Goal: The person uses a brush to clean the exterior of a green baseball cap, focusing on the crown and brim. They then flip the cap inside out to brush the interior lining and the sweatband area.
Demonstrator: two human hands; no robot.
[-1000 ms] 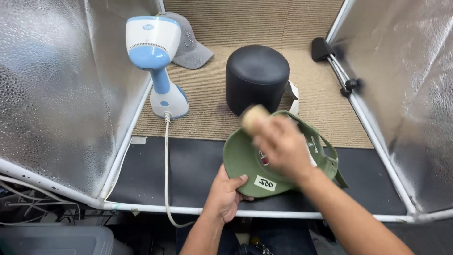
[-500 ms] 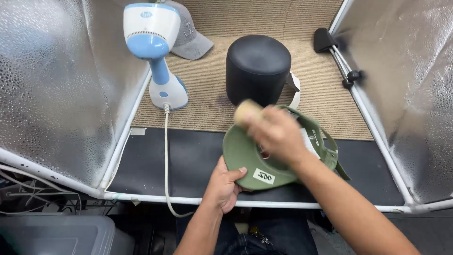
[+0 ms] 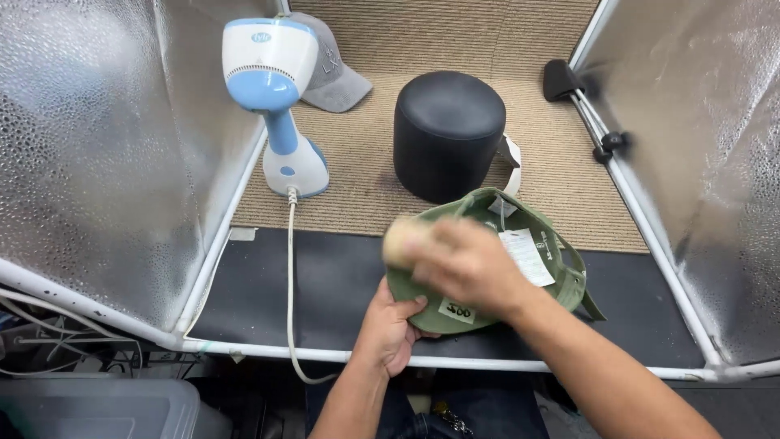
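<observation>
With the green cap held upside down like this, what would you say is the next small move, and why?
Probably another short stroke of the pale brush across the brim of the green cap. The right hand holds the brush over the brim side, blurred with motion, and the left hand pins the brim edge from below, so the cap looks steady enough for it.

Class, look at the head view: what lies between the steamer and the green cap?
Bare tan carpet and black mat, crossed only by the white cord of the steamer, short of the green cap.
</observation>
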